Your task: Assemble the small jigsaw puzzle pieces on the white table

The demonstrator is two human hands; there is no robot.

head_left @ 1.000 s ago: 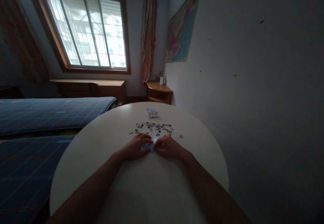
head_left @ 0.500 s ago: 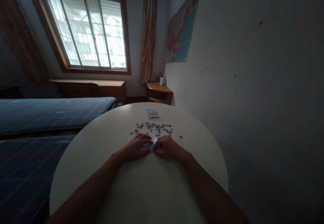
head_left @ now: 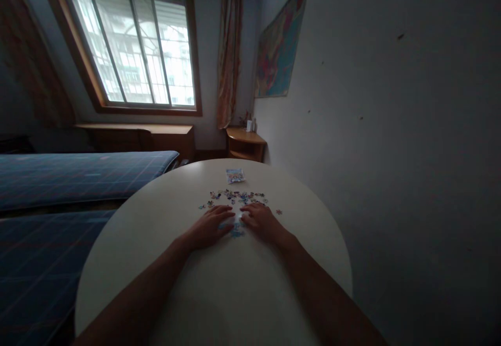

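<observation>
A small cluster of light-blue jigsaw pieces (head_left: 236,232) lies on the round white table (head_left: 230,294) between my hands. My left hand (head_left: 209,225) rests at its left side, fingers stretched forward and thumb at the cluster's edge. To the right, my right hand (head_left: 261,221) hovers or rests with its fingers apart, holding nothing I can see. Its fingertips are near the loose jigsaw pieces (head_left: 245,197) spread just beyond both hands. The hands hide part of the cluster and some of the nearest loose pieces.
A small picture packet (head_left: 235,175) lies behind the loose pieces. One reddish jigsaw piece (head_left: 279,212) sits apart on the right. Plaid mattresses (head_left: 86,179) stand along the table's left, and a white wall (head_left: 383,179) rises on the right.
My right hand has opened from a pinch at the light-blue cluster and moved slightly up and right, uncovering more of it. My left hand has hardly moved.
</observation>
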